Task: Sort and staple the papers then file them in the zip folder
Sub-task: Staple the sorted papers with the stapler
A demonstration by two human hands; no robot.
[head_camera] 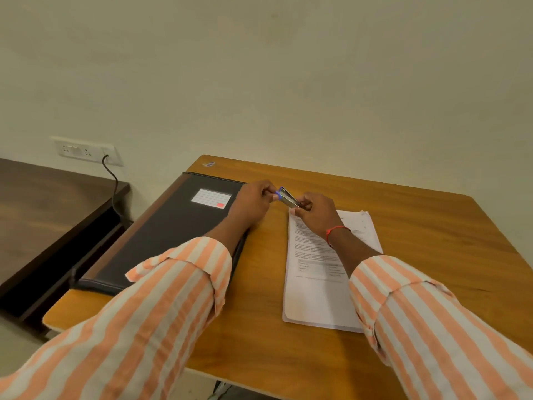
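Office-like room, wooden desk [403, 215], zip folder [173, 226], wall socket [86, 151]

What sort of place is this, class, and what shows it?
Probably an office or study room: a wooden desk carrying printed papers and a black zip folder, a stapler in use, a wall socket nearby.

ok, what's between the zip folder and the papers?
Head view: only bare table between zip folder and papers; left hand and right hand hold the stapler above its far end.

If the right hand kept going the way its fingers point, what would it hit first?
Probably the left hand, which pinches the far end of the stapler that the right hand holds; depth is unclear.
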